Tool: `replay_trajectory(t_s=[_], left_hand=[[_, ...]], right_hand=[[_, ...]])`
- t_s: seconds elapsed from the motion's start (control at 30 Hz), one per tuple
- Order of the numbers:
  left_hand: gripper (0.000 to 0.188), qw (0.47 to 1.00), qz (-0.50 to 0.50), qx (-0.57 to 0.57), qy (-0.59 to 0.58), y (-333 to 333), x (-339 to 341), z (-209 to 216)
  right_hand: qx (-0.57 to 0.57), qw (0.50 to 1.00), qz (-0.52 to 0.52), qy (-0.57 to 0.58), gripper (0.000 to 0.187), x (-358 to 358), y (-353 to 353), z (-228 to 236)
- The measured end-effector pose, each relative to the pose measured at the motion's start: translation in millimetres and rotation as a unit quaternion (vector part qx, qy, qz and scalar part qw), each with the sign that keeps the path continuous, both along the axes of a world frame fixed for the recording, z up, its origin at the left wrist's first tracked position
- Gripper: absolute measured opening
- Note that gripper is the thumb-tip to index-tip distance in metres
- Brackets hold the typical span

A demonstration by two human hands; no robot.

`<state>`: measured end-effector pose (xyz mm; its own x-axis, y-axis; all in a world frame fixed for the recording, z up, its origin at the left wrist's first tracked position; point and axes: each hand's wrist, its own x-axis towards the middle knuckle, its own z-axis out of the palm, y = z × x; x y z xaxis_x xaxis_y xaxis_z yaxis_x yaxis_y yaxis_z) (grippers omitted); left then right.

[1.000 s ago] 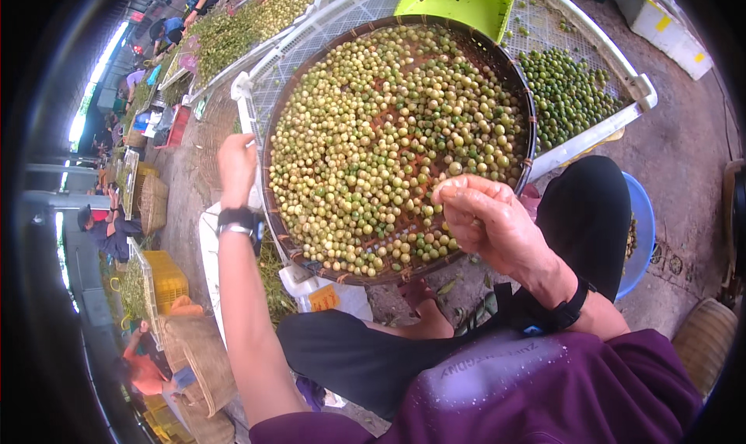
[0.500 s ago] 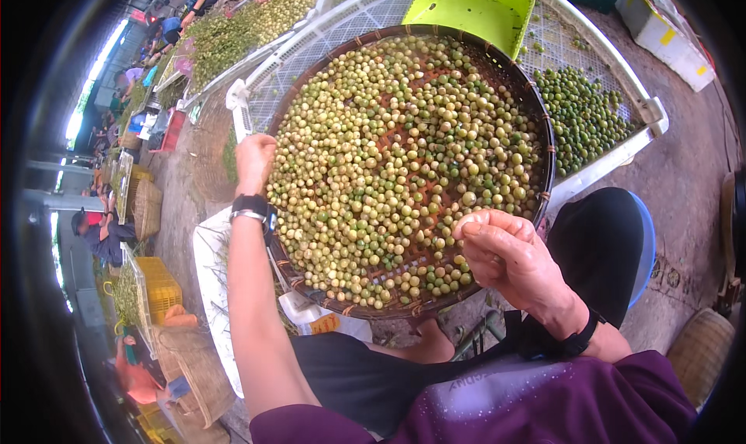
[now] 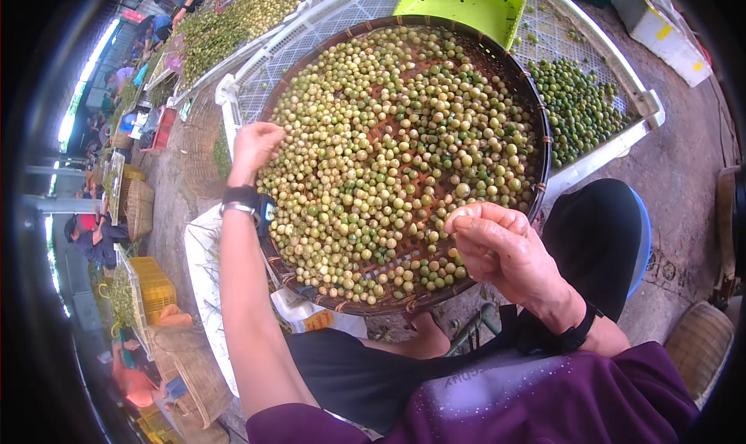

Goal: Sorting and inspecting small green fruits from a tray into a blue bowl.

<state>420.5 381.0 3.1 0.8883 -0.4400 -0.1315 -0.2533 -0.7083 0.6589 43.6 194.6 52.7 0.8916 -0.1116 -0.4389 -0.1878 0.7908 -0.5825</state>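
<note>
A round, dark-rimmed woven tray (image 3: 546, 137) is spread with small round yellow-green fruits (image 3: 342, 149), its brown weave showing through in places. My left hand (image 3: 255, 150), with a watch and a bracelet at the wrist, is at the tray's left edge. Its fingers are curled together over the outermost fruits, and whatever they hold is hidden. Above the near right rim is my right hand (image 3: 501, 250), folded with thumb against fingers. I cannot make out anything inside it.
Beneath the tray stands a white mesh rack (image 3: 633, 102) bearing darker green fruits (image 3: 575, 106) at its right. A lime-green scoop (image 3: 466, 5) lies beyond the tray. A white foam box (image 3: 660, 32) sits far right. Other people work at far left near wicker baskets (image 3: 140, 209) and a yellow crate (image 3: 153, 285).
My left hand has shifted slightly inward over the tray's edge. My right hand stays closed in nearly the same place. The whole view has shifted a little.
</note>
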Motion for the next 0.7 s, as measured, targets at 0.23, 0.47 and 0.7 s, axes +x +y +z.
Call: replay_trajectory(t_s=[0.23,0.47,0.7], left_hand=[[0.022,0.989,-0.062,0.132,-0.011,15,12,4],[0.017,0.946,-0.155,0.286,-0.01,6,-20,21],[0.017,0.992,-0.07,-0.004,0.106,17,-101,49]], right_hand=[[-0.015,1.0,0.018,-0.004,0.015,-2,3,6],[0.031,0.999,0.006,-0.003,0.015,1,0,0],[0.225,0.973,-0.023,-0.046,0.046,2,-11,-17]])
